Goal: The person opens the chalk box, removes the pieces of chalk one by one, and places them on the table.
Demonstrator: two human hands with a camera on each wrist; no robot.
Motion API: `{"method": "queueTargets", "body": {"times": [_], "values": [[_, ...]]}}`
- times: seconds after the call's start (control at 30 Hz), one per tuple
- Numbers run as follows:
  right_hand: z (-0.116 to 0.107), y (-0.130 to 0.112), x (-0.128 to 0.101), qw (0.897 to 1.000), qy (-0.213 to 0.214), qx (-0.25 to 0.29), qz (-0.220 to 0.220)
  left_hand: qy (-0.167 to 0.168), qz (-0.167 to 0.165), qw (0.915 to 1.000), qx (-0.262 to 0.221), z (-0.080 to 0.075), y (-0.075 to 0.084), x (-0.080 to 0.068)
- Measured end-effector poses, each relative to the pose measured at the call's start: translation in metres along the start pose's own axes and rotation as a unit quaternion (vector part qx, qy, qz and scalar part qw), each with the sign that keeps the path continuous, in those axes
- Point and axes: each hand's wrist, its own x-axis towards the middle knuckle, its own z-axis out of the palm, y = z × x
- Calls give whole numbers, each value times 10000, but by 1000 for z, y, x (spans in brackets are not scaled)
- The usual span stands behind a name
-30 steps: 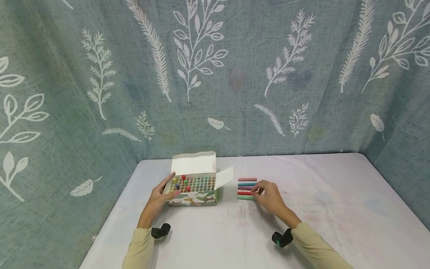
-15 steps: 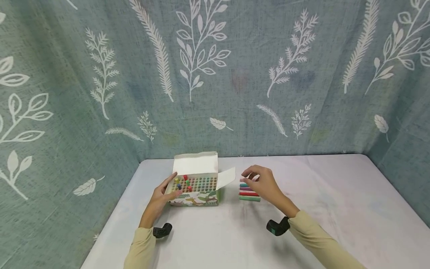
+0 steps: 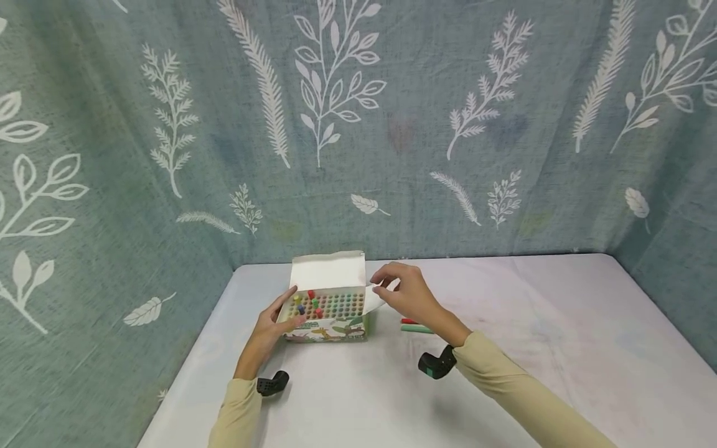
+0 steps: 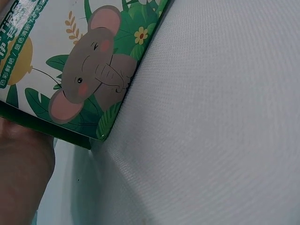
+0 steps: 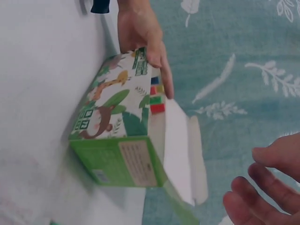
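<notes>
An opened cardboard box with printed animals stands on the table, its white lid raised at the back. Inside is a grid of round holes, with several coloured chalk sticks poking up at its left part. My left hand grips the box's left end, thumb at the front edge and fingers at the far side. My right hand is bent over the white side flap; its loosely curled fingers show nothing between them in the right wrist view. A red stick and a green stick lie below it.
The right hand and forearm cover the other sticks of the row on the white table. A grey-green curtain with leaf prints hangs behind the table. A black wrist camera sits on the left wrist, another on the right.
My right hand has left the row of sticks, moving up and then left to the box's side flap. The left hand keeps its hold on the box, which has not moved.
</notes>
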Motion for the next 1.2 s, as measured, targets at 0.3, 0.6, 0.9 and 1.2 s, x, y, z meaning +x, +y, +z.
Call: {"method": "queueTargets", "body": {"times": [0.3, 0.6, 0.9, 1.2], "values": [[25, -2, 19, 9983, -511, 46, -287, -5, -92, 9999, -95, 1, 2, -6], [52, -1, 29, 9959, -892, 50, -117, 5, -23, 9999, -135, 3, 0, -1], [87, -3, 35, 9894, -1435, -125, -191, 60, -16, 10000, -34, -2, 0, -3], [111, 1, 45, 9791, -1994, -382, -136, -22, -166, 9998, -134, 0, 9, -4]]}}
